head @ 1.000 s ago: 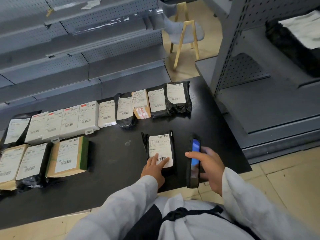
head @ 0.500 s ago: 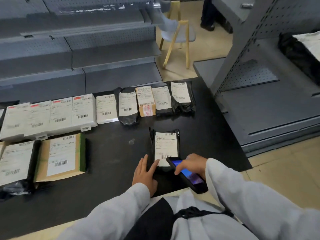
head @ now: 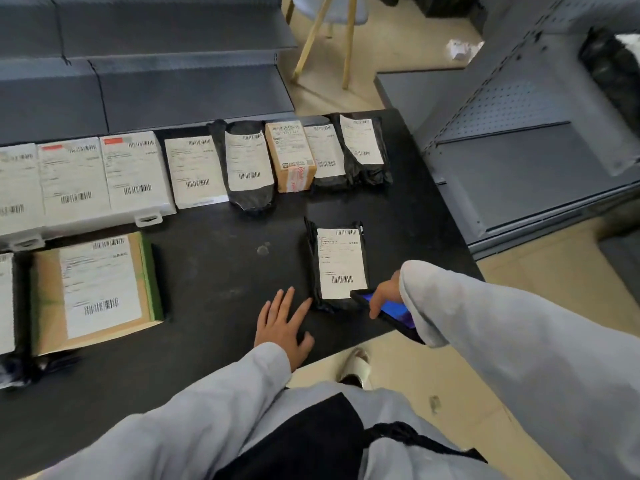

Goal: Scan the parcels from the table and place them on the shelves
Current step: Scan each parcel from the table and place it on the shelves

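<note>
A small black-bagged parcel (head: pixel 337 263) with a white barcode label lies near the front right of the black table (head: pixel 214 271). My left hand (head: pixel 282 323) lies flat on the table with straight fingers, its fingertips at the parcel's lower left corner. My right hand (head: pixel 384 296) grips a dark phone (head: pixel 391 311) with a lit blue screen, held tilted just below the parcel's barcode; the sleeve hides most of that hand. Grey metal shelves (head: pixel 519 161) stand to the right.
Along the table's far edge runs a row of several labelled parcels (head: pixel 249 164), white boxes and black bags. A brown cardboard parcel (head: pixel 97 292) lies at the front left. More grey shelving (head: pixel 173 81) stands behind the table. A wooden-legged chair (head: pixel 329 36) is beyond.
My left hand slid off the parcel's label to the table at its lower left corner. The phone tipped from upright to flat, screen up, and moved in under the barcode. The camera tilted down.
</note>
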